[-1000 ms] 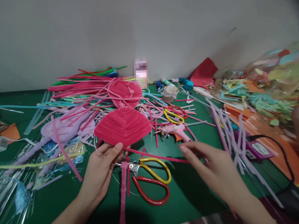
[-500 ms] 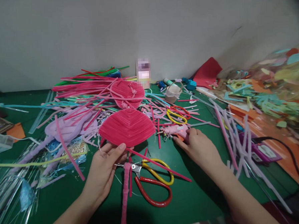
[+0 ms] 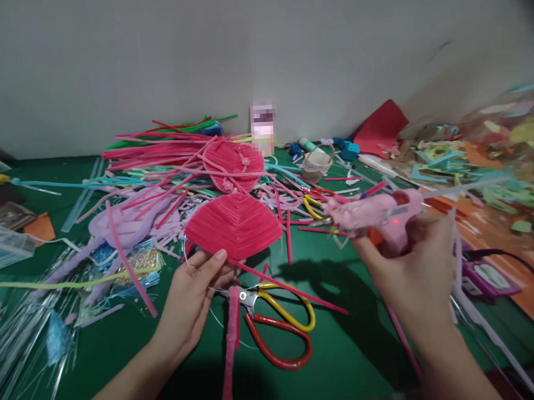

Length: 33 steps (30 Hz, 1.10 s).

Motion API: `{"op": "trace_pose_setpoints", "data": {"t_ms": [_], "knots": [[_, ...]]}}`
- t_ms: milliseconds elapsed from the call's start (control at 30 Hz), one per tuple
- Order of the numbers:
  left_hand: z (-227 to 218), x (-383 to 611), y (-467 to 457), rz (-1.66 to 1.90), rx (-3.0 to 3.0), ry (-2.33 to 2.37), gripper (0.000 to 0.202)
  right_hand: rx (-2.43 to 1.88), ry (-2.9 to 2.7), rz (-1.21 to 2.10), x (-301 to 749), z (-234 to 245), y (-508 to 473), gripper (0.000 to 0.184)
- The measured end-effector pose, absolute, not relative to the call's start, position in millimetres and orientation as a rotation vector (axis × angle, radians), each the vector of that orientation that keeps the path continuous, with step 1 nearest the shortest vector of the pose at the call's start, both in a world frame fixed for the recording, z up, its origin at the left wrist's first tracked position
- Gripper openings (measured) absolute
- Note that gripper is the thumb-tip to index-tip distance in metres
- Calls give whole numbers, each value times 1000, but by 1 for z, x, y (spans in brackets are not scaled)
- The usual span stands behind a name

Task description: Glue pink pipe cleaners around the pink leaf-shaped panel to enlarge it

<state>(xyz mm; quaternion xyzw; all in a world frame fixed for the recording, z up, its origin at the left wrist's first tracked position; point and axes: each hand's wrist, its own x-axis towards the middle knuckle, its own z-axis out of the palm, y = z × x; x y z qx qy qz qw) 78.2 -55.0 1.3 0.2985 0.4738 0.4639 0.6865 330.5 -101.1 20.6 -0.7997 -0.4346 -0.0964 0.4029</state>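
My left hand (image 3: 195, 293) pinches the lower edge of a pink-red leaf-shaped piece (image 3: 235, 225) made of pipe cleaners laid side by side. A loose pink pipe cleaner (image 3: 294, 288) trails from it to the right. My right hand (image 3: 413, 264) is wrapped round the handle of a pink glue gun (image 3: 370, 211), raised above the table with its nozzle pointing left toward the leaf piece. A clear glue stick (image 3: 467, 186) pokes out of its back. Below the leaf lie scissors (image 3: 278, 325) with one yellow and one red handle, beside a wrapped pink stem (image 3: 231, 351).
Behind the leaf lies a round pink piece (image 3: 233, 166) among heaped pipe cleaners (image 3: 157, 152). Lilac pieces (image 3: 125, 222) and silvery strips (image 3: 28, 350) lie left. A small basket (image 3: 314, 164) and a second pair of scissors (image 3: 313, 208) stand or lie behind the glue gun. A purple box (image 3: 490, 278) with a black cord is right.
My right hand has lifted the glue gun off the table, up and to the right. My left hand keeps hold of the leaf piece. The view has shifted slightly.
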Motion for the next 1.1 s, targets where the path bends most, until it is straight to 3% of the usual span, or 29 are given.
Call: {"op": "trace_pose_setpoints", "data": {"t_ms": [233,1100], "knots": [[1,78,-58,1048,746,1047,13,-1929,-1156,0,281,12,-115,42],[1,77,-59,1049,773,1048,19,-1927,-1323,-190,270,-16,-113,32]]}}
